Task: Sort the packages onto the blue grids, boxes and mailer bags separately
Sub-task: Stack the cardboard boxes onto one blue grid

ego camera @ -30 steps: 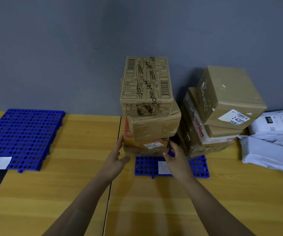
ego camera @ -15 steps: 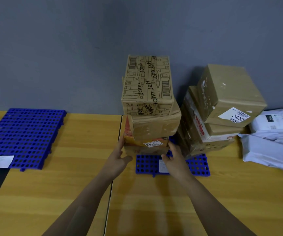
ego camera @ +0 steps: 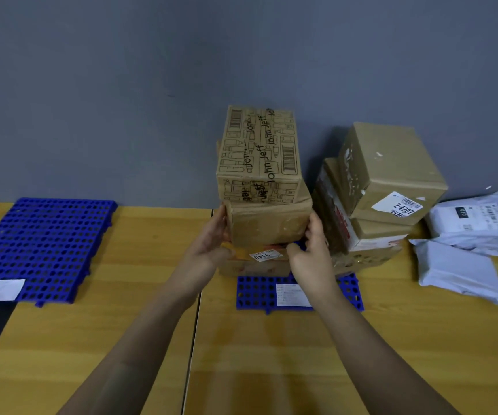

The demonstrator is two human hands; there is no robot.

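Blue grid (ego camera: 298, 290) mostly hidden under boxes, its label (ego camera: 291, 294) seemingly unreadable

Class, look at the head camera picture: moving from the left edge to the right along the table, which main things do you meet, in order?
Empty blue grid → left hand → plain box held under the printed box → right hand → tilted box stack → white mailer bags.

Above the fingers (ego camera: 220, 226) of both hands, the printed brown cardboard box (ego camera: 259, 154) repeats "John Jeff" in black script beside barcodes. Just below the fingers, a white sticker (ego camera: 263, 256) on the orange-topped carton reads "9140" upside down. Right of the fingers, the white label (ego camera: 397, 206) on the plain brown box reads "2-4207".
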